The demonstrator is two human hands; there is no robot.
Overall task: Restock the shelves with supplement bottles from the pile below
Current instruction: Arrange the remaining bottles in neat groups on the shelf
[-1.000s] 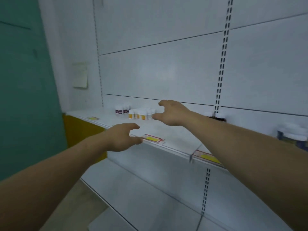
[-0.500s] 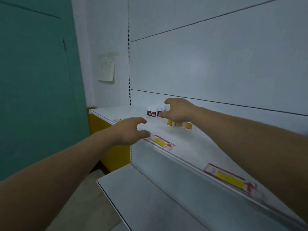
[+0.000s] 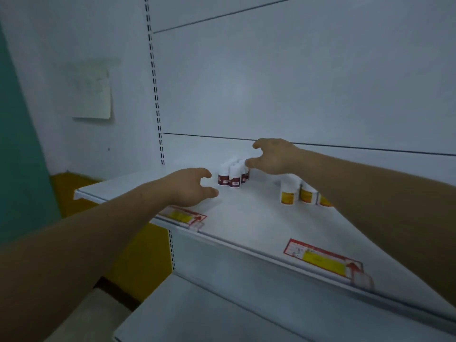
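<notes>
Item 1, far left: teal wall panel (image 3: 19, 144) with a yellow lower section, and a pale paper note (image 3: 92, 92) fixed to the white wall. Any writing on it is too faint to read.

Item 2: left hand (image 3: 190, 187), over the front of the shelf (image 3: 246, 218), fingers loosely curved with thumb and forefinger apart, holding nothing. It lies just left of the dark-labelled bottles without touching them. Half a second ago it hung at the shelf lip; it now sits further in, beside the cluster.

Item 3: shelf-edge price tag (image 3: 183, 215), red border, yellow panel, red arrow. Print blurred, not legible.

Item 4: dark-labelled bottles (image 3: 233, 174), a tight cluster of small white supplement bottles with maroon labels, upright at mid-shelf. No brand readable.

Item 5: right hand (image 3: 274, 156), spread above and behind the cluster, fingertips at the caps of the rear bottles, thumb raised clear. Contact looks like a touch, not a grasp. The view has swung left since a second ago, bringing this cluster to centre, and the hand has shifted from the orange bottles to these.

Item 6: orange-labelled bottles (image 3: 299, 193), a short row, upright, partly behind the right forearm. Label text unreadable.

Item 7: second price tag (image 3: 323, 261), same design, illegible.

Assessment: both hands flank the maroon cluster, probably to straighten or gather stock already placed. Most of the shelf is still bare, so restocking appears early. The pile below is out of view.
</notes>
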